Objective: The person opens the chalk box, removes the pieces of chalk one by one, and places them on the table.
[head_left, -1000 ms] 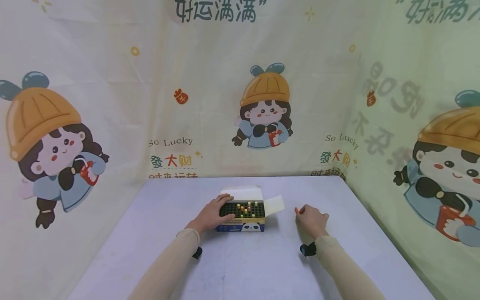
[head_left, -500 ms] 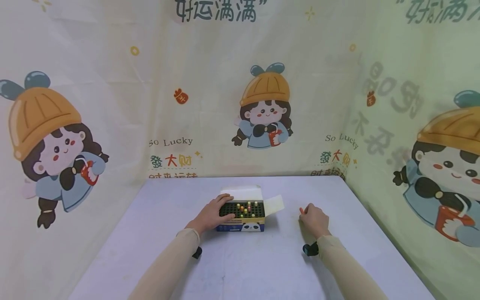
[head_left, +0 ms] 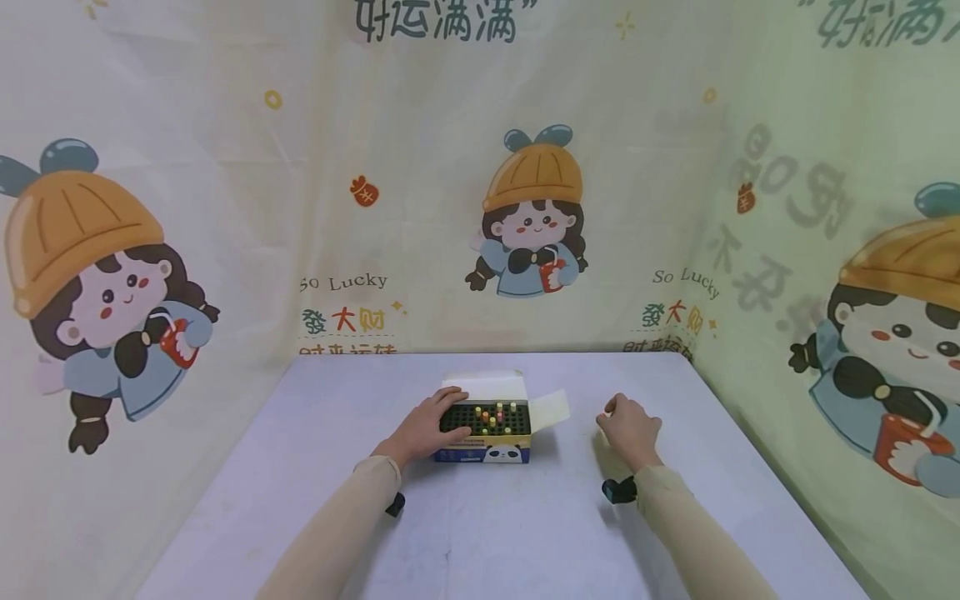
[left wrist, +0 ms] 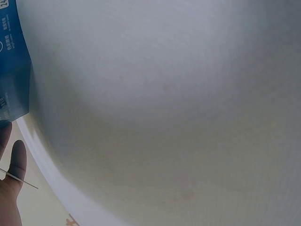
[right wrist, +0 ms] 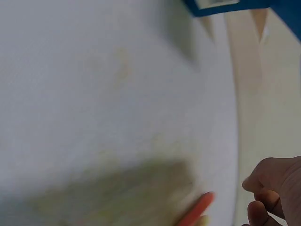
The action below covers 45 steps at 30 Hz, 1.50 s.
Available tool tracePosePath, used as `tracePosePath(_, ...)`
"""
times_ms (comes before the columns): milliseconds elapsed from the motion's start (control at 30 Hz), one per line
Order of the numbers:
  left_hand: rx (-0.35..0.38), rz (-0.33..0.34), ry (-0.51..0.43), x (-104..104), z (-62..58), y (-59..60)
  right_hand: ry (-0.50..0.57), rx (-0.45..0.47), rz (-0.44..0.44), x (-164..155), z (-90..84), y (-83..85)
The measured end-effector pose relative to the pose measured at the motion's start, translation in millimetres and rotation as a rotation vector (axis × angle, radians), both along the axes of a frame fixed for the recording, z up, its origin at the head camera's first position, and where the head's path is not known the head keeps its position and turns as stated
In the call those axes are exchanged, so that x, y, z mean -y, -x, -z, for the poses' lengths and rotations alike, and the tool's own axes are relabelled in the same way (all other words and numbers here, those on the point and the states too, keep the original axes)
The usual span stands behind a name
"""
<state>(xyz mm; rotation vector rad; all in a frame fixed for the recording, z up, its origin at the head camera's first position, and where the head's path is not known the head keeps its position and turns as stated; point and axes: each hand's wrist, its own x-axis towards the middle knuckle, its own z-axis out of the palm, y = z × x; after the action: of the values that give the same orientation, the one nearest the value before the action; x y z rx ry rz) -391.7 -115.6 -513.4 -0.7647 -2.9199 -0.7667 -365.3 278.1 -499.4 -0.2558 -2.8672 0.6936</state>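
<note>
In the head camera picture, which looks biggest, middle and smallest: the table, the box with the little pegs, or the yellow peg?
1. The table, by far the biggest.
2. The box, much smaller, under the left hand.
3. The yellow peg, just a tiny dot standing in the box.

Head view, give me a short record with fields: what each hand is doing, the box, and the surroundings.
left hand: the left hand rests on the left end of the open box, fingers over the black grid
right hand: the right hand is loosely curled above the table, apart from the box; the right wrist view shows an orange-red stick by its fingers, grip unclear
box: small open box with a blue front and a panda print, lid flaps up, a few coloured pegs standing in the grid
surface: pale table
surroundings: cartoon-print cloth backdrop
</note>
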Motion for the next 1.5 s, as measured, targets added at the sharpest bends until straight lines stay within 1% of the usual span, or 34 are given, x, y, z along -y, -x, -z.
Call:
tracePosePath(167,0.000,-0.004,0.008,-1,0.8,1.2,-0.070,-0.172,-0.026,15,-20.8,5.4)
tracePosePath(300,-0.006,-0.002,0.007,-2,2.4,2.5,-0.121,-0.313,-0.074,35,-38.9,3.6)
tracePosePath(367,-0.003,-0.006,0.011,-2,2.5,2.5,-0.125,-0.372,-0.137,48,-48.2,1.0)
tracePosePath(433,-0.004,-0.009,0.003,-2,2.6,2.5,-0.128,-0.403,-0.228,61,-55.4,-0.8)
tracePosePath(533,-0.005,-0.011,0.004,-2,2.8,2.5,-0.114,-0.379,-0.390,79,-63.1,-2.3)
tracePosePath(633,-0.006,-0.006,0.010,-1,3.8,3.0,-0.117,-0.297,-0.542,92,-64.2,-2.7)
tracePosePath(700,-0.008,-0.003,0.009,-1,4.4,3.3,-0.137,-0.238,-0.632,99,-61.6,-3.3)
tracePosePath(800,-0.006,-0.006,0.005,-1,4.8,3.3,-0.165,-0.156,-0.730,108,-55.0,-5.7)
tracePosePath(867,-0.004,-0.009,0.006,0,4.7,3.1,-0.183,-0.127,-0.778,112,-48.7,-6.5)
tracePosePath(1000,-0.008,-0.007,0.001,0,2.9,2.1,-0.166,-0.091,-0.833,117,-42.4,-8.3)
tracePosePath(1167,-0.012,-0.003,0.000,-1,0.4,0.7,-0.121,-0.046,-0.869,119,-44.2,-11.3)
tracePosePath(1367,-0.016,0.006,-0.013,0,-0.1,0.8,-0.109,-0.019,-0.872,121,-45.2,-13.6)
tracePosePath(1500,-0.013,0.003,-0.004,0,1.4,1.9,-0.131,-0.023,-0.863,122,-44.3,-13.8)
